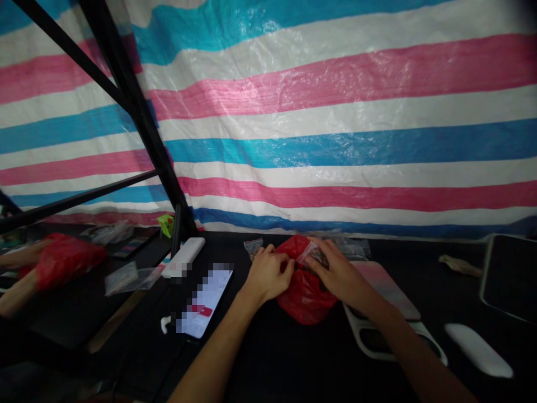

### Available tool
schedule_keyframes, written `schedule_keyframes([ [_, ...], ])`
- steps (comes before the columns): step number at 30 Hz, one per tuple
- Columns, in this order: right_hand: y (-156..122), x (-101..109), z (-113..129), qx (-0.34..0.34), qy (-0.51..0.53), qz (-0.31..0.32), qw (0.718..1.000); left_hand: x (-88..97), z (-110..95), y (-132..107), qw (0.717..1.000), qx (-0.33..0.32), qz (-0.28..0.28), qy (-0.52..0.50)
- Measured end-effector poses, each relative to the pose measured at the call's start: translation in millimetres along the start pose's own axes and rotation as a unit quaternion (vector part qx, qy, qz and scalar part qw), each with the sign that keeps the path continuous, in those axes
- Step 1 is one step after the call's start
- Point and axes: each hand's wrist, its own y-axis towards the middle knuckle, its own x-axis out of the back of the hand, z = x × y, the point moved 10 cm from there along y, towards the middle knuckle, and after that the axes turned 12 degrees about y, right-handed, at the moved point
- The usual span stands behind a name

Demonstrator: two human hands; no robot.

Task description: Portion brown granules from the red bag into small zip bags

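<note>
Noting a small clear plastic bag (312,254) atop a red plastic bag (304,299), its long axis slanting toward the right hand (342,274), whose fingers (324,263) appear to grasp it; the left hand (268,274) lies farther off, touching red plastic, grip unclear.

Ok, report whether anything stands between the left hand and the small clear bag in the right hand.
Only the red plastic bag does: its gathered top lies between the left hand and the small clear bag held by the right hand. No other object shows in that gap.
</note>
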Motion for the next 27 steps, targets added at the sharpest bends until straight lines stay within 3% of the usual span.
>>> schedule_keyframes([
  [4, -7.8, -12.8, -1.2, 0.003, -0.084, 0.064, 0.994, -1.7, 5.4, -0.6, 1.0, 0.007, -0.021, 0.008],
  [9, -10.1, -14.2, 1.7, 0.041, -0.159, 0.076, 0.983, -6.7, 3.1, -4.6, 0.999, -0.016, -0.042, -0.002],
  [13, -8.1, -11.8, 4.0, 0.014, -0.17, 0.071, 0.983, -10.7, 3.4, -3.4, 0.999, -0.025, -0.037, -0.006],
  [16, -6.4, -9.7, 8.0, 0.008, -0.193, 0.069, 0.979, -2.4, 1.6, -1.4, 0.997, -0.033, -0.051, -0.041],
  [22, -8.8, -15.4, 18.4, 0.062, -0.26, 0.092, 0.959, 35.1, -10.6, -7.7, 0.981, -0.089, -0.134, -0.106],
  [27, -11.9, -23.2, 17.9, 0.056, -0.247, 0.105, 0.962, 38.9, -14.8, -10.9, 0.98, -0.101, -0.14, -0.097],
])
